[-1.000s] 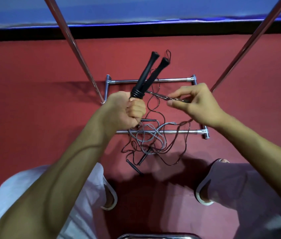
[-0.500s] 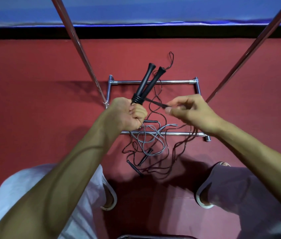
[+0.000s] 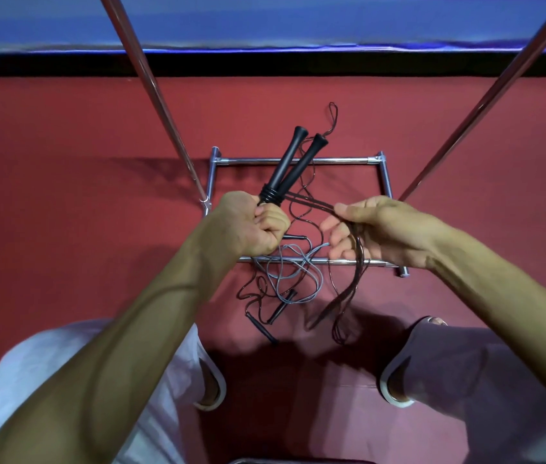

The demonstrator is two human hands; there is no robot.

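We saw the left hand (image 3: 254,226) closed in a fist round the lower ends of the two black handles (image 3: 293,169), which stood side by side and tilted away from us. The gripped ends were hidden inside the fingers. From the ribbed collar of the handles the dark cord (image 3: 355,262) ran across in several strands to the right hand (image 3: 382,232). There the thumb and curled fingers held the strands gathered against the palm. Below that hand the strands hung in long loops over the red floor (image 3: 63,229), and we could not count them or tell whether their lowest loops touched it. Under and between the hands a grey rope (image 3: 285,272) lay tangled with more dark cord, partly across the near bar of the chrome frame (image 3: 298,160). Where each line began or ended in that knot was hard to make out. Two slim dark handles (image 3: 261,326) lay at its near edge. Both forearms covered much of the white trousers, and the two slanted poles (image 3: 151,88) were cut off at the top of the view.
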